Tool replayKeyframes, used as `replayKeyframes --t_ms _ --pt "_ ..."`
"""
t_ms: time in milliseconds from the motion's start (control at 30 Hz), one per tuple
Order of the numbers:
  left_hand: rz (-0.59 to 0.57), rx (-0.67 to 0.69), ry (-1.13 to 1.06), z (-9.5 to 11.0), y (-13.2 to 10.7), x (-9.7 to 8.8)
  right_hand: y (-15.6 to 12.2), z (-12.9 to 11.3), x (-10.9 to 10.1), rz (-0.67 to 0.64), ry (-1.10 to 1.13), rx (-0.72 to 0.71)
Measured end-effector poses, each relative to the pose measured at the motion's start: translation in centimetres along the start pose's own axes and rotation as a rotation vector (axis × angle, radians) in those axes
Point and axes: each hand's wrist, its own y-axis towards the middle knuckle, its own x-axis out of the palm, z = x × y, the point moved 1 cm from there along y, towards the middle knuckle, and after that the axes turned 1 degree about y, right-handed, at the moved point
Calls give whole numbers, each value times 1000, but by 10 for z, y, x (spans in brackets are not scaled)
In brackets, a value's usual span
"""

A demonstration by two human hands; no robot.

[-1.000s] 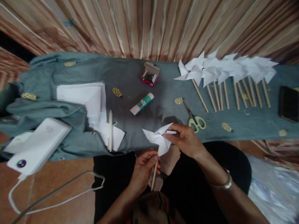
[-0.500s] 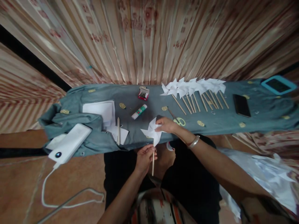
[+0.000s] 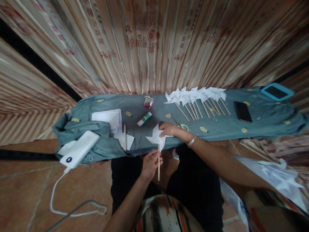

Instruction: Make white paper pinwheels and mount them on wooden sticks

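A white paper pinwheel on a thin wooden stick is held over the cloth's near edge. My left hand is closed round the upper part of the stick, just below the paper blades. My right hand pinches a blade at the pinwheel's right side, close to its centre; the fingertips are partly hidden by the paper. Green-handled scissors lie just beyond my right wrist, their handle partly covered. A glue stick lies beyond the pinwheel.
Several finished pinwheels lie overlapping at the back right. A small red box of pins, white paper sheets, a pale pencil-like tool, a corded power bank, a black phone and a blue-framed device rest on the grey cloth.
My view has shifted slightly, so the table's things appear moved. The pinwheel's blades have turned a little; both hands keep their hold on it.
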Motion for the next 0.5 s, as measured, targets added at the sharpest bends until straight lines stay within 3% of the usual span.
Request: replayKeyframes --t_ms 500 --pt "-14 11 24 -2 1 0 4 -4 -2 -44 -72 45"
